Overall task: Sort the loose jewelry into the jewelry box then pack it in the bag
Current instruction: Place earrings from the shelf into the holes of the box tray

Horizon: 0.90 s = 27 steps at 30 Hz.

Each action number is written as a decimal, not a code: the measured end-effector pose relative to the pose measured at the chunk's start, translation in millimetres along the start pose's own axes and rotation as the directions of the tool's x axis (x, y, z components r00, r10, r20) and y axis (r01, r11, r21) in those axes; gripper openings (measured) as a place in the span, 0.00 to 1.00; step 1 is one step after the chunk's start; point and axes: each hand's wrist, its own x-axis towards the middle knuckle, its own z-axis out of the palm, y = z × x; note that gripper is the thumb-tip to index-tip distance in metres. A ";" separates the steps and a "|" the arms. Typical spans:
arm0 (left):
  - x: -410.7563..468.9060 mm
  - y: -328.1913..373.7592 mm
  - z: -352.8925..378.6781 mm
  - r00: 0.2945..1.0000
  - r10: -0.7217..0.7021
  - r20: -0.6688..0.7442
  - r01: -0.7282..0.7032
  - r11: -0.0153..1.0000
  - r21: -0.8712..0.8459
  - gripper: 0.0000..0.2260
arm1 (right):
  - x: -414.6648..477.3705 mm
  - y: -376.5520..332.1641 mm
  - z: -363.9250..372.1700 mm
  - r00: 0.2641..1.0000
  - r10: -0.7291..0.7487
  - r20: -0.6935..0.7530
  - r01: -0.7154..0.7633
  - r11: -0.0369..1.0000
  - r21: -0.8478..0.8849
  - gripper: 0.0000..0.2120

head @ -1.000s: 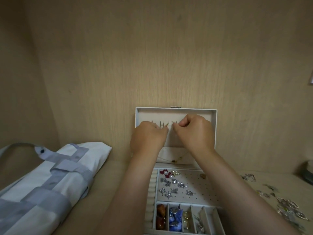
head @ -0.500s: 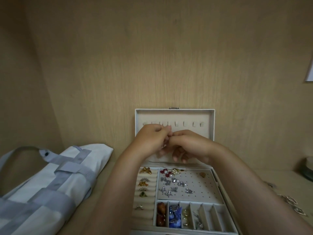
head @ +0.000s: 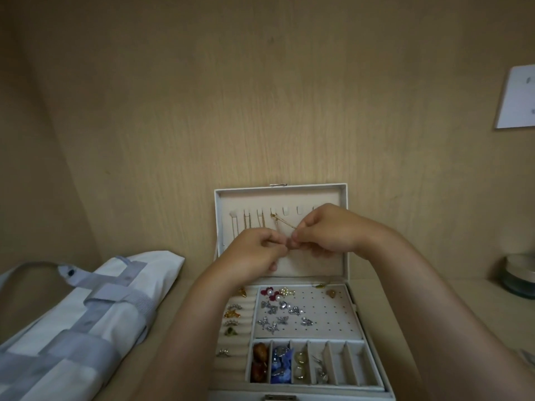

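A white jewelry box [head: 373,337] stands open on the wooden surface, its lid [head: 278,195] upright against the back wall. Several chains hang from hooks inside the lid. A thin gold necklace [head: 285,222] runs from one hook down to my fingers. My left hand [head: 254,256] and my right hand [head: 324,230] meet in front of the lid, both pinching this chain. The tray below holds rings in the left rolls, silver and pearl earrings [head: 285,312] on the dotted pad, and amber, blue and gold pieces in the front slots. A white and grey bag [head: 86,319] lies at the left.
A white card [head: 516,99] hangs on the right wall. A round glass jar [head: 519,276] stands at the right edge. Something small lies on the surface at the far right [head: 528,355]. Wooden walls close in behind and at the left.
My hands have shifted right and slightly down from the hooks, and the gold chain is now stretched from its hook to my fingers. The view has tilted, so more of the tray shows.
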 end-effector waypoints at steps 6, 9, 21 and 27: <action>-3.3 3.0 23.9 0.994 -0.035 0.100 0.047 0.991 -0.123 0.08 | -0.4 2.8 -4.3 0.996 -0.043 -0.084 0.041 0.999 -0.026 0.08; -5.6 5.0 24.7 0.989 -0.069 0.132 0.093 0.978 -0.186 0.08 | 0.0 3.5 -5.4 0.988 -0.080 -0.132 0.089 0.994 0.063 0.08; -3.8 8.5 2.7 0.992 0.082 -0.091 -0.081 0.997 0.019 0.06 | 0.1 8.3 17.4 0.977 -0.018 0.214 0.018 1.000 0.005 0.06; 0.6 -4.2 -12.1 0.979 0.175 -0.103 -0.118 0.904 0.411 0.02 | 4.2 8.4 14.7 0.997 -0.075 0.018 0.074 0.996 0.058 0.07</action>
